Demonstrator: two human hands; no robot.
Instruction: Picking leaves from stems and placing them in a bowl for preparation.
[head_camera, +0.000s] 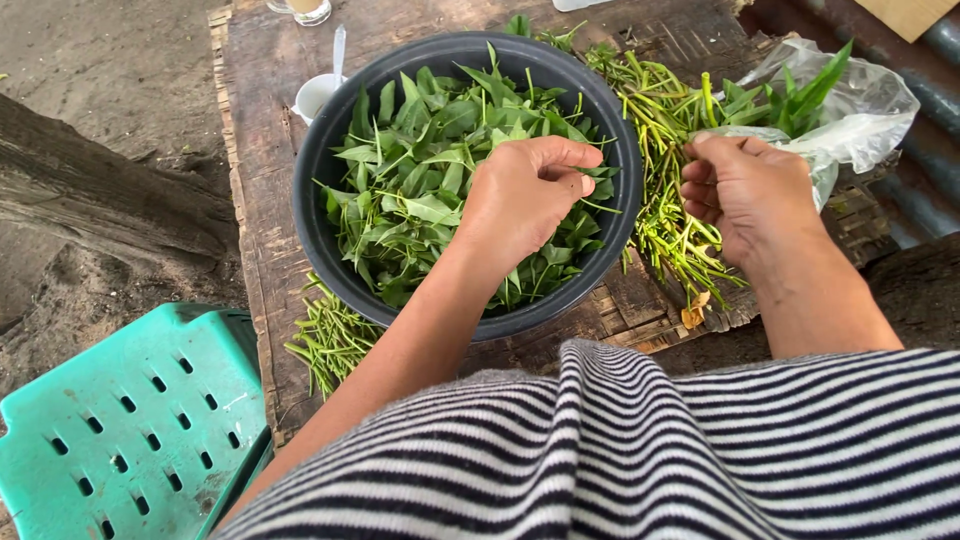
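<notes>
Left hand (520, 200) hovers over the round dark plastic basin (318, 160) of picked green leaves (420, 190), fingers curled, thumb to fingertip. Right hand (745, 190), just right of basin, pinches thin green stems (665, 130) piled on the worn wooden board (262, 110).

The scene is viewed from a single head-worn camera, aimed steeply downward and forward over a black-and-white striped garment (640, 450). A worn wooden board table (265, 200) is seen at close range, filling most of the frame; bare ground is caught at the left.
</notes>
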